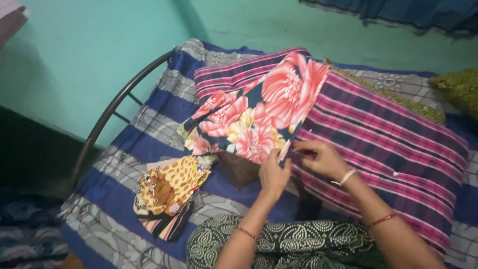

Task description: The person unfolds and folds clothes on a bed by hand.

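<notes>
- Hands meet at the lower edge of a floral cloth (pixel 254 117), dark with big pink and yellow blooms, which lies draped over a pink-and-navy plaid cloth (pixel 378 134) on the bed.
- Left hand (pixel 274 175) has its fingers closed on the floral cloth's bottom corner, pinching it from below.
- Right hand (pixel 318 157) rests just beside it, thumb and fingers pressed together on the same edge where it meets the plaid cloth; a pale bangle sits at that wrist.
- Doing this well, as I judge it: keep both pinches close to the corner, hold the hem taut between them, and draw the fabric evenly so the floral piece does not drag or bunch the plaid layer beneath.
- Worth watching is the slack upper part of the floral cloth, which is rumpled and could slide sideways if one hand pulls harder.
- Bedsheet (pixel 129 149), banded in blue and grey, covers the mattress; it looks soft and uneven, so it gives little support to press against.
- Small leopard-print garment (pixel 169 187) lies to the left, apart from the hands.
- Dark curved metal bed rail (pixel 107 117) runs along the left side.
- Green wall (pixel 99 55) stands behind the bed, and a green patterned cushion (pixel 460 89) sits at far right.
</notes>
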